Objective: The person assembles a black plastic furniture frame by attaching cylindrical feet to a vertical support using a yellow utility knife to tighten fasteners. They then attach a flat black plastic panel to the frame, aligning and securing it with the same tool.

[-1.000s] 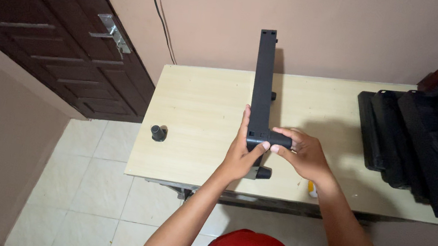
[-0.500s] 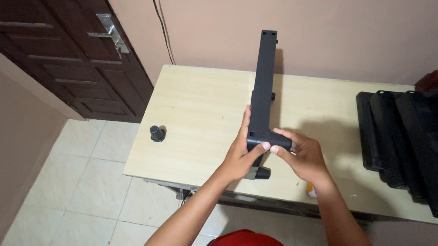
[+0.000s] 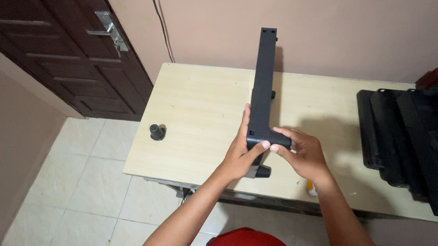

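Standing under both hands was a wide, pale wooden table (image 3: 197,115). Well off to the right of the hands lay a pile of black flat parts (image 3: 422,142). A long black bar (image 3: 263,84) rose up from the hands, away from the person. The left hand (image 3: 240,156) was wrapped around its low end. The right hand (image 3: 304,155) pinched a short black tube (image 3: 278,140) sticking out sideways there. Far left of the hands sat a small black knob (image 3: 157,131).
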